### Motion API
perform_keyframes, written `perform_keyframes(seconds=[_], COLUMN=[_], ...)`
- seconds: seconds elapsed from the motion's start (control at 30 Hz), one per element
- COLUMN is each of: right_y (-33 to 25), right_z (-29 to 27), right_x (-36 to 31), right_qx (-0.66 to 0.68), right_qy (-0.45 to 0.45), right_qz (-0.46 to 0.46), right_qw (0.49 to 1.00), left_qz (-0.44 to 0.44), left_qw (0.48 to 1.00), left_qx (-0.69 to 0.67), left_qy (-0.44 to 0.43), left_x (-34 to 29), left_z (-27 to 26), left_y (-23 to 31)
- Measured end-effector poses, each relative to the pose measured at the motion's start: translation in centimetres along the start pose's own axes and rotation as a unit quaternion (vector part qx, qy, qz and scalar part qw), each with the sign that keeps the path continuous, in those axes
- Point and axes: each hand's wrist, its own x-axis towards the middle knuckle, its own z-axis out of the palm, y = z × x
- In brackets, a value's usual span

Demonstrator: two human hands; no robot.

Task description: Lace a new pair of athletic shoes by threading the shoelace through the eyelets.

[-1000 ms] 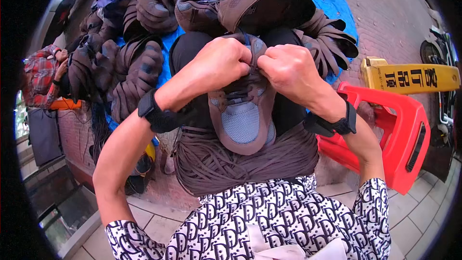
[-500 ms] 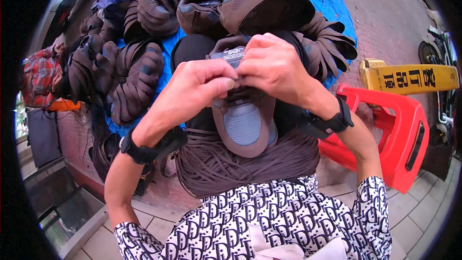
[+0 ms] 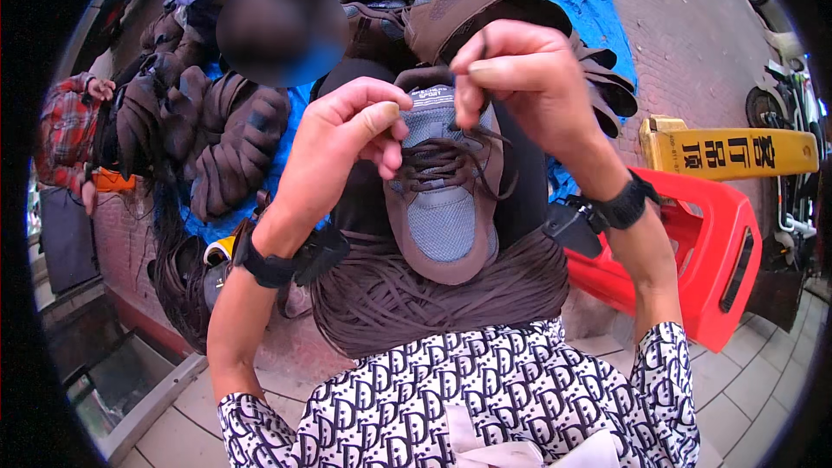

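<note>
A brown and grey-blue shoe upper point(image 3: 442, 225) sits upright on my lap, toe toward me. Dark brown shoelace point(image 3: 433, 165) criss-crosses its eyelets, and a loose loop hangs at the right side. My right hand point(image 3: 524, 74) is raised above the upper's right edge, its fingers pinched on a shoelace end. At the upper's left edge, my left hand point(image 3: 360, 126) is closed with thumb against curled fingers; whatever lies between them is too small to make out. Between the upper and my body lies a thick bundle of brown laces point(image 3: 433, 303).
Brown shoe uppers point(image 3: 243, 143) are stacked in rows on a blue tarp point(image 3: 598, 9) ahead and left. A red plastic stool point(image 3: 719, 269) stands at my right, near a yellow sign box point(image 3: 728, 147). A person in a plaid shirt point(image 3: 65, 130) is at far left.
My hands were together over the upper's tongue and have parted. The right hand has risen up and right; the left has shifted slightly. The laced eyelets now show.
</note>
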Motion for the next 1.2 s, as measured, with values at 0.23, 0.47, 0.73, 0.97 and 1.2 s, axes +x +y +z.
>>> perform_keyframes(seconds=[0.23, 0.47, 0.73, 0.97, 1.2], right_y=[0.7, 2.8, 3.1, 2.5, 2.4], right_z=[0.5, -0.3, 0.0, 0.2, -0.4], right_x=[0.1, -0.6, -1.7, -2.5, -2.8], right_qx=[-0.252, -0.664, -0.697, -0.743, -0.662], right_qy=[0.022, -0.079, -0.003, -0.012, -0.024], right_qz=[0.1, -0.178, -0.248, -0.219, -0.205], right_qw=[0.962, 0.722, 0.673, 0.633, 0.721], left_qz=[0.023, 0.055, 0.168, 0.449, 0.138], left_qw=[1.0, 0.985, 0.933, 0.706, 0.989], left_qx=[-0.004, -0.15, 0.313, 0.545, -0.01], left_qy=[-0.009, 0.061, 0.064, 0.053, -0.044], left_x=[0.5, -1.0, 0.8, 2.4, 3.4], left_z=[-0.7, -0.2, 0.8, 2.2, 0.6], left_y=[-1.4, 0.6, 1.1, -0.1, 0.1])
